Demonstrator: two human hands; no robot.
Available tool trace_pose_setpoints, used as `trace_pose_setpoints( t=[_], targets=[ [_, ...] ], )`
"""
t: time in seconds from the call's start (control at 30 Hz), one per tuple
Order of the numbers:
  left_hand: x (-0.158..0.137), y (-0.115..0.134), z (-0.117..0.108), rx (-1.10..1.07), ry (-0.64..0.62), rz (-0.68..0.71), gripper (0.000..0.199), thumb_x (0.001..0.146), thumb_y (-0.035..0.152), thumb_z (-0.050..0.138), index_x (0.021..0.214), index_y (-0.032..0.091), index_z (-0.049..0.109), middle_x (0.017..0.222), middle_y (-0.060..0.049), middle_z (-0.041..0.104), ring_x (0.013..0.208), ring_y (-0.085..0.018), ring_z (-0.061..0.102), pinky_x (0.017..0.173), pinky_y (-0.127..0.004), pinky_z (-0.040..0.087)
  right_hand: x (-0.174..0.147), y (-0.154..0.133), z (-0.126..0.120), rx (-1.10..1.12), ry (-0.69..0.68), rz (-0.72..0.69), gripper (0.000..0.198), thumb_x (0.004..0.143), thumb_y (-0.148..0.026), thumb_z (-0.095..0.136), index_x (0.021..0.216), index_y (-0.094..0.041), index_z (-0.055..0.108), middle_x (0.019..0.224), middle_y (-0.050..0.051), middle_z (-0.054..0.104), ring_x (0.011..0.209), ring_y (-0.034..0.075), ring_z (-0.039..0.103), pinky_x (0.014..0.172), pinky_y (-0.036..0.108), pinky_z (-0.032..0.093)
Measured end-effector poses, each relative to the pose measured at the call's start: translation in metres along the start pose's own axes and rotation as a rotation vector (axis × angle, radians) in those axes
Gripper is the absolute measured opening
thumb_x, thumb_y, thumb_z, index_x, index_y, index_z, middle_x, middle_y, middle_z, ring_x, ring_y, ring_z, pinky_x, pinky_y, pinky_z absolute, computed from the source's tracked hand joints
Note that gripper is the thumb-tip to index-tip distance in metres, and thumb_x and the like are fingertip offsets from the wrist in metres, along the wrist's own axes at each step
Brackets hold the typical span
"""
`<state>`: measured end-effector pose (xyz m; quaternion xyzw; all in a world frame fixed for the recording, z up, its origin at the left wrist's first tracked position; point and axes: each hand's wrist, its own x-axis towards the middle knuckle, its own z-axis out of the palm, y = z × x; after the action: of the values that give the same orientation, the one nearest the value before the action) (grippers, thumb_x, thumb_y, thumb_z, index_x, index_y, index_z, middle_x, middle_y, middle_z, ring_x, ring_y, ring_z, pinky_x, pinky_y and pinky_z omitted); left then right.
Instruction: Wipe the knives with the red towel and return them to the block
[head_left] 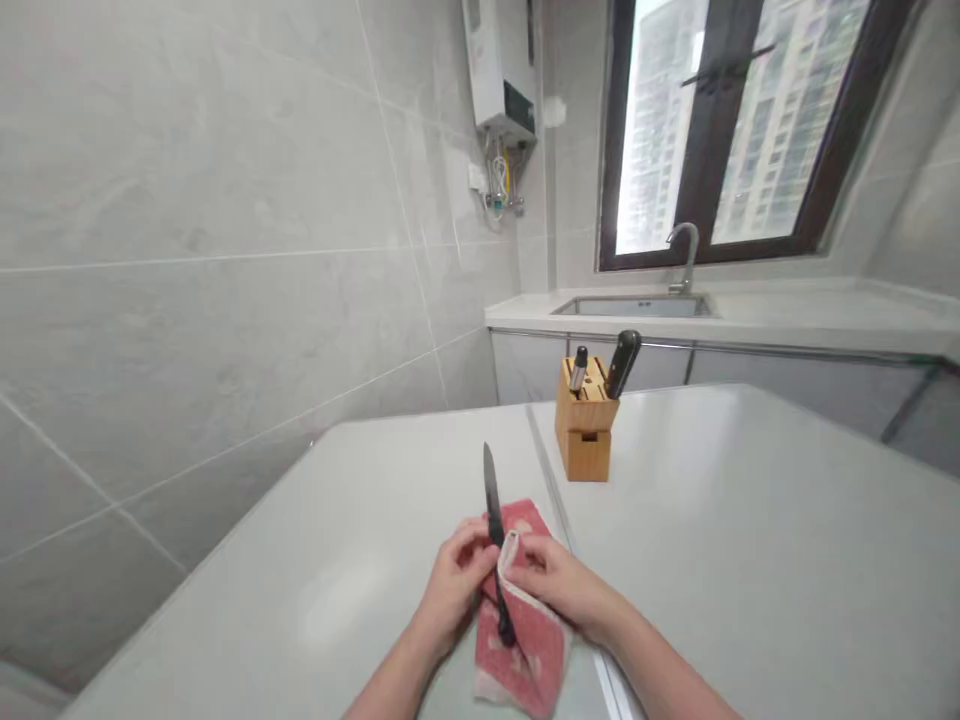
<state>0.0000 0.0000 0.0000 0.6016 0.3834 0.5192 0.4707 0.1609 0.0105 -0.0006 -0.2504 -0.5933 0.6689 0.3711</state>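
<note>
Hands (510,585) pinch knife (493,500) in cloth (525,640).

Three knives (493,495), one cloth (525,640), one block (584,425)

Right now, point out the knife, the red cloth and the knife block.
knife (491,490), head view, middle of the black blade.
red cloth (534,640), head view, lower flat part.
knife block (583,430), head view, wooden front face.

The wooden knife block (584,420) is the only thing standing on the white counter (750,520). Right of the block the surface lies bare and open; left of it the tiled wall (210,300) closes the passage. In front of the block, the hands hold an upright knife (493,500) over a red cloth (525,640).
</note>
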Motion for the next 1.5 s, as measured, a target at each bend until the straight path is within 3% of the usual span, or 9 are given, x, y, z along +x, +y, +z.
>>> trace_pose_setpoints(
  t=[0.2,0.33,0.53,0.73,0.9,1.5],
  targets=[
    [-0.001,-0.006,0.001,0.038,0.017,-0.049,0.022,0.079,0.031,0.058,0.093,0.016,0.065,0.092,-0.006,0.057,0.091,-0.02,0.052,0.083,-0.029,0.039,0.0,0.0,-0.001,0.021,0.041,-0.016,0.033,0.07,-0.035,0.067,0.097,-0.017,0.064,0.09,0.004,0.066,0.093,0.023,0.057,0.087,0.038,0.04],
    [-0.002,-0.008,0.003,0.004,0.112,-0.085,0.025,0.083,0.036,0.053,0.1,0.018,0.056,0.09,-0.004,0.056,0.082,-0.016,0.053,0.076,-0.026,0.041,0.001,-0.001,0.0,0.107,0.094,-0.049,0.034,0.072,-0.036,0.066,0.1,-0.017,0.062,0.092,0.005,0.065,0.09,0.022,0.058,0.086,0.038,0.041],
    [-0.003,-0.013,0.003,-0.011,0.154,-0.072,0.024,0.079,0.036,0.057,0.078,0.02,0.04,0.061,0.007,0.041,0.052,-0.008,0.038,0.051,-0.017,0.032,0.004,0.002,-0.004,0.153,0.236,-0.09,0.024,0.073,-0.034,0.066,0.087,-0.016,0.062,0.085,0.005,0.065,0.079,0.018,0.058,0.076,0.032,0.044],
    [-0.003,-0.018,-0.002,0.258,0.058,0.017,0.03,0.079,0.035,0.056,0.062,0.017,0.039,0.059,0.006,0.033,0.055,-0.009,0.032,0.053,-0.019,0.028,0.006,0.001,-0.007,0.157,0.341,-0.13,0.02,0.074,-0.033,0.064,0.086,-0.016,0.062,0.08,0.002,0.064,0.074,0.015,0.056,0.072,0.028,0.042],
    [-0.006,-0.018,0.0,0.413,-0.026,0.048,0.027,0.077,0.033,0.058,0.061,0.016,0.044,0.057,0.006,0.032,0.053,-0.009,0.031,0.051,-0.02,0.025,0.007,0.0,-0.007,0.155,0.379,-0.144,0.02,0.073,-0.032,0.066,0.084,-0.016,0.063,0.076,0.001,0.063,0.074,0.015,0.055,0.071,0.027,0.042],
    [-0.006,-0.008,0.003,0.482,-0.072,0.083,0.026,0.081,0.032,0.052,0.062,0.014,0.052,0.057,0.004,0.036,0.054,-0.01,0.034,0.053,-0.022,0.027,0.008,0.003,-0.01,0.246,0.395,-0.111,0.024,0.073,-0.035,0.065,0.087,-0.015,0.063,0.081,0.004,0.066,0.078,0.017,0.058,0.074,0.029,0.044]
  ],
)
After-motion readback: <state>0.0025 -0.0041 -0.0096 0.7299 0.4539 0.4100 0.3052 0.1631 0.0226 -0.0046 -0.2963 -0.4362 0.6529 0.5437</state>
